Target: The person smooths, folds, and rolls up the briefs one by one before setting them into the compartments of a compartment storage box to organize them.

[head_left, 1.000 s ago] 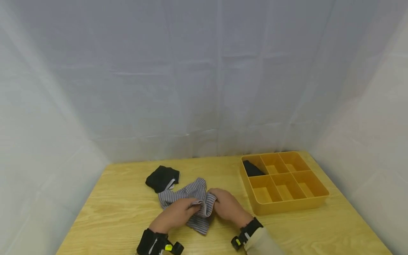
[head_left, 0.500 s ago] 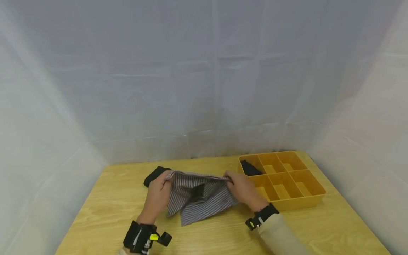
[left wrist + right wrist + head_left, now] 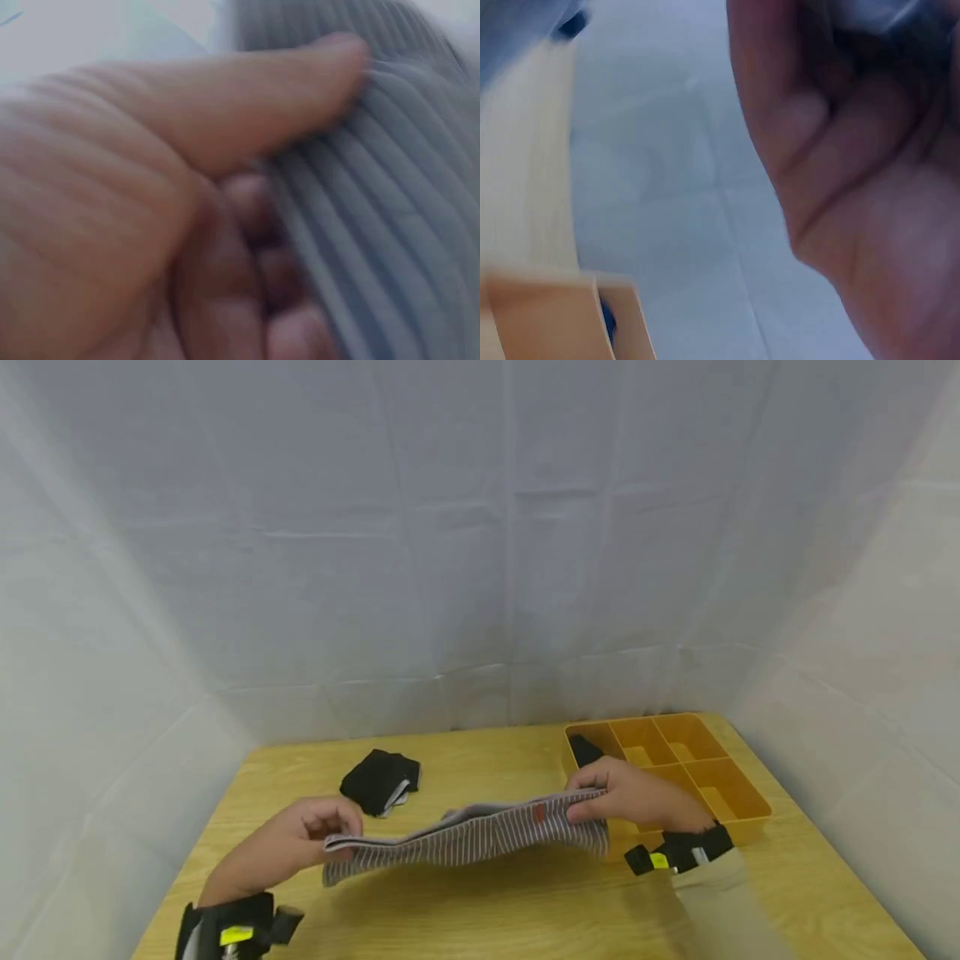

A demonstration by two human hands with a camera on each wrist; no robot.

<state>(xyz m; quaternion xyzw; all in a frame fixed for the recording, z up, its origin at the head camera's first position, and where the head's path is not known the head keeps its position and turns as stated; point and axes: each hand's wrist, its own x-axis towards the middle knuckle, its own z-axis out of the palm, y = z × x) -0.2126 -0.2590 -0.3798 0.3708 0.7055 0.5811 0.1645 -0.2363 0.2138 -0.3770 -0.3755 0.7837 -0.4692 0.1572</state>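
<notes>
A pair of grey-and-white striped underpants (image 3: pixel 480 839) with a small red tag is stretched sideways above the wooden table in the head view. My left hand (image 3: pixel 292 839) pinches its left end between thumb and fingers. At the other end, my right hand (image 3: pixel 630 797) pinches the band, thumb on the near side. The left wrist view shows the thumb (image 3: pixel 300 82) lying over the striped fabric (image 3: pixel 390 202), blurred. In the right wrist view my right hand (image 3: pixel 862 172) is curled, and what it grips is mostly out of frame.
A folded black cloth (image 3: pixel 375 781) with a pale edge lies on the table (image 3: pixel 292 768) toward the back left. At right stands a yellow divided box (image 3: pixel 723 797), a dark cloth (image 3: pixel 582 750) in its back-left compartment; my right hand overlaps the box. White sheeting (image 3: pixel 480 568) walls the back and sides.
The hands have moved apart, from bunched fabric to the striped underpants pulled wide and level. My left hand went left and lower, my right hand right, in front of the box.
</notes>
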